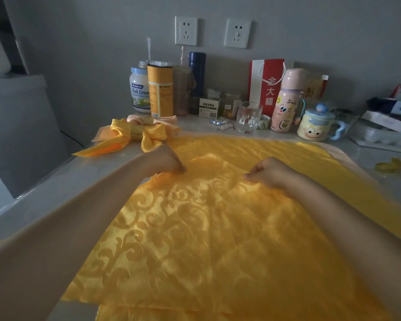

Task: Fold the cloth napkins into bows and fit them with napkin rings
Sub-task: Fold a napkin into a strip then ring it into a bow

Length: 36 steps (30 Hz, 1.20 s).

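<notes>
Two hands held the far edge of the yellow satin damask napkin (pixel 195 239), which lay spread flat on the pale marble-look table (pixel 97 167) over another yellow cloth (pixel 287 149). We judged the fabric light, limp and slippery, liable to slide on the layer beneath and lose a crease. The far edge therefore seemed the best place to take it, pinched at two points well apart. Our left hand (pixel 167 161) had its fingers (pixel 180 168) bunched and curled down, nipping that edge. Our right hand (pixel 269 173) was nearly a fist, thumb and forefinger (pixel 247 176) closed on the same edge. Near the left hand sat a finished yellow bow (pixel 146 135) in its gold ring (pixel 136 132); a loose yellow ring (pixel 388 166) lay well apart on the right.
</notes>
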{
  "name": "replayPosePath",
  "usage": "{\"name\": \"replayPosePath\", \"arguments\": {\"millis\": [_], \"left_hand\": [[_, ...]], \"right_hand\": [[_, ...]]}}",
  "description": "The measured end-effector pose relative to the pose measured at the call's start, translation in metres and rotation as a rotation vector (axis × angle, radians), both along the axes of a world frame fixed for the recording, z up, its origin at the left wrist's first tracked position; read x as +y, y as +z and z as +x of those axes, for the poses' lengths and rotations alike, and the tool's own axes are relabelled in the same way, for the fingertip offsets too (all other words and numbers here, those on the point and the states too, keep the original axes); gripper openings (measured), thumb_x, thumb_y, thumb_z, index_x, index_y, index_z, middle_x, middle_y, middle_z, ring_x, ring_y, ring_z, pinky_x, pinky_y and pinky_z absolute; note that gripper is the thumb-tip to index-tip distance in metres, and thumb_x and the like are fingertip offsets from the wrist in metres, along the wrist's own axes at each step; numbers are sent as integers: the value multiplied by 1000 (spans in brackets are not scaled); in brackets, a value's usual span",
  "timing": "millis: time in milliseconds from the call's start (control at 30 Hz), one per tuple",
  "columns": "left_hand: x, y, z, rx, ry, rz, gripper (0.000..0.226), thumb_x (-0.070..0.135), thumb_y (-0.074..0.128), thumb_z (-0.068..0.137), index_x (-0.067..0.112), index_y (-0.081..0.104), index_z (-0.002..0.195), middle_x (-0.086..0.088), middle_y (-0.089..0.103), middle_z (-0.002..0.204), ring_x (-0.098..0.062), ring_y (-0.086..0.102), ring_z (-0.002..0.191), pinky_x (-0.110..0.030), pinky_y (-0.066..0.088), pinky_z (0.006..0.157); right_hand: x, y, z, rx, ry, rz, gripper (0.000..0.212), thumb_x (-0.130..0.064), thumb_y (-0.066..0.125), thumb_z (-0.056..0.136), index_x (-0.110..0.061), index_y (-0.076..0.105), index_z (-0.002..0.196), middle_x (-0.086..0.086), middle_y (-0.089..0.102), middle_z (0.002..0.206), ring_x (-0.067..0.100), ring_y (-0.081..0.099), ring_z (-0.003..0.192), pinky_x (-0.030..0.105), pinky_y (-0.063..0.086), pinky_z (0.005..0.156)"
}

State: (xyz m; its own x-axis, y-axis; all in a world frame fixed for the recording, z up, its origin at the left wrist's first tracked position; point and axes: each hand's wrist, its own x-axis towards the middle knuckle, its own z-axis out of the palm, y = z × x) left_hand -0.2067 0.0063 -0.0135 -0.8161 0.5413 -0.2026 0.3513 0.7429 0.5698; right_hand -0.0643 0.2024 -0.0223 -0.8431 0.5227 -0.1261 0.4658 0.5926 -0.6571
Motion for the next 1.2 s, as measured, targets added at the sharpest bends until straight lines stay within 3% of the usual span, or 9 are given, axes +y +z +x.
{"name": "replayPosePath", "arguments": {"millis": [67, 167, 300, 400, 567, 667, 833, 1000, 1200], "left_hand": [[-2, 3, 0, -14, -13, -21, 37, 19, 68, 85, 8, 62, 120, -9, 59, 107, -21, 53, 85, -24, 44, 64], [-4, 8, -1, -110, -20, -16, 42, 11, 68, 84, 10, 58, 125, -7, 59, 116, -21, 53, 97, -28, 45, 80], [-3, 8, 1, -104, -2, 24, 35, 8, 65, 87, 8, 60, 121, -1, 57, 86, -16, 51, 77, -25, 45, 66], [-3, 5, 2, -83, 21, 59, 31, 8, 63, 88, 8, 62, 119, -4, 56, 81, -15, 47, 67, -23, 40, 59], [-1, -6, 9, 101, 17, 134, 25, 9, 56, 92, 6, 65, 115, -8, 63, 108, -16, 55, 80, -23, 43, 65], [-2, -23, 15, 238, 75, 225, 21, 14, 52, 94, 10, 70, 104, -5, 66, 108, -18, 58, 87, -29, 48, 74], [-7, -41, 17, 302, 133, 326, 19, 22, 50, 95, 19, 68, 101, 5, 62, 100, -19, 58, 95, -34, 50, 82], [-12, -37, 17, 197, 78, 401, 26, 4, 54, 87, 13, 66, 108, 3, 59, 102, -15, 56, 96, -24, 44, 78], [-25, -36, 23, 320, 33, 399, 30, -3, 51, 84, 22, 67, 82, 6, 57, 94, -11, 51, 91, -19, 40, 72]], "right_hand": [[-1, 1, 0, -12, 18, 10, 21, -21, 71, 82, -6, 65, 96, 7, 59, 96, 17, 53, 83, 25, 40, 64], [-1, 2, 0, -54, 53, 16, 27, -20, 74, 79, -7, 67, 101, 5, 61, 98, 17, 55, 87, 23, 41, 69], [-2, 1, -2, -27, 55, 19, 15, -23, 70, 83, -10, 64, 83, 0, 54, 77, 13, 49, 70, 22, 35, 54], [-4, -1, -4, -16, 32, 29, 17, -25, 68, 85, -12, 60, 78, -1, 51, 73, 11, 45, 64, 23, 32, 52], [-8, -13, -5, 109, 20, 76, 20, -25, 63, 87, -10, 65, 100, -1, 59, 90, 12, 52, 71, 24, 35, 52], [-11, -27, -3, 199, -5, 187, 23, -15, 60, 86, -11, 65, 108, 4, 63, 103, 18, 57, 89, 25, 38, 63], [-11, -36, -4, 272, -5, 241, 18, -15, 59, 85, -11, 66, 102, -2, 58, 92, 17, 55, 92, 22, 33, 69], [-9, -35, -1, 377, 84, 173, 16, -3, 62, 81, -12, 65, 93, -4, 60, 89, 11, 53, 84, 8, 35, 61], [-11, -32, 7, 428, 122, 173, 38, 8, 56, 75, -27, 57, 61, -12, 58, 75, 8, 53, 75, 5, 37, 65]]}}
